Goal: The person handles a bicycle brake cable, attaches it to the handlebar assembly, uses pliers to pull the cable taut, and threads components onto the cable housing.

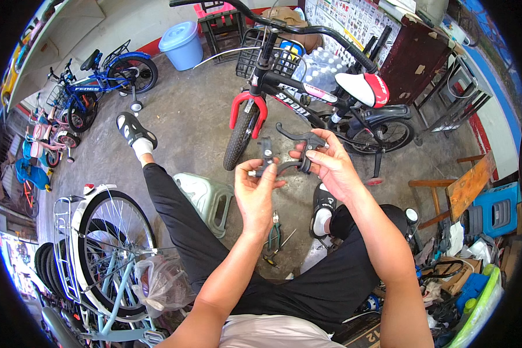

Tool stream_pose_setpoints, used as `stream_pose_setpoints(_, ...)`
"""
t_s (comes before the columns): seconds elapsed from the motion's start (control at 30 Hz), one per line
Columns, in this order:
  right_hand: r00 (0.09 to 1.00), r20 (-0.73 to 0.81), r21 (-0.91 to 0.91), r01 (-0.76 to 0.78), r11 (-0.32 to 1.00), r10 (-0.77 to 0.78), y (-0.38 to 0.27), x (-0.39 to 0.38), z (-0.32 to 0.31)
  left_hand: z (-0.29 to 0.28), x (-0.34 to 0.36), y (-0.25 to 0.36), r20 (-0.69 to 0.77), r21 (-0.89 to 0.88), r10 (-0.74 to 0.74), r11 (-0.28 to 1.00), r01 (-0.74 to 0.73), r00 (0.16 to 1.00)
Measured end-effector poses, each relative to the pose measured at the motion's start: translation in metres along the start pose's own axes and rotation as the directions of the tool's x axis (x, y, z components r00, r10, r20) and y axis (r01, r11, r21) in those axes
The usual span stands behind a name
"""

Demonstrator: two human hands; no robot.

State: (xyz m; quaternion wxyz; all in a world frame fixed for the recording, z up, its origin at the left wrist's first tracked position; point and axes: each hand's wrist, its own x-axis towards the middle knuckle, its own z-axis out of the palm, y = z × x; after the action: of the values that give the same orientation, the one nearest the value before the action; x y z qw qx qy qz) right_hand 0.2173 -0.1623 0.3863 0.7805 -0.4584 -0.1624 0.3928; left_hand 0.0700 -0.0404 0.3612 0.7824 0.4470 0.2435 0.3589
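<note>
Both of my hands are raised in front of me, above my lap. My left hand [256,190] pinches a black brake lever [266,152] between thumb and fingers. In my right hand [333,165] is another black brake lever [298,137], its curved blade pointing left. A dark curved piece [286,167] lies between the two hands; which lever it belongs to I cannot tell. Just beyond them stands a black children's bicycle [307,95] with a red fork, wire basket and white-and-red saddle.
Pliers [274,232] and a screwdriver [284,243] lie on the floor between my legs. A pale plastic stool [206,200] is left of them. A light-blue bicycle [119,278] stands at left, a blue bicycle [107,78] farther off. Clutter and a wooden stool [472,182] are at right.
</note>
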Motion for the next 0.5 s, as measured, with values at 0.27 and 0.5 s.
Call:
stream_pose_setpoints(0.27,1.0,0.001,0.02,0.011,1.0,-0.011,0.002,0.0,-0.002,0.001,-0.011,0.009,0.122,0.061,0.014,0.998,-0.022,0.992)
stream_pose_setpoints(0.5,1.0,-0.01,-0.013,0.022,1.0,-0.023,0.001,-0.001,-0.002,-0.008,-0.009,0.005,0.148,0.131,0.017,0.991,-0.037,0.989)
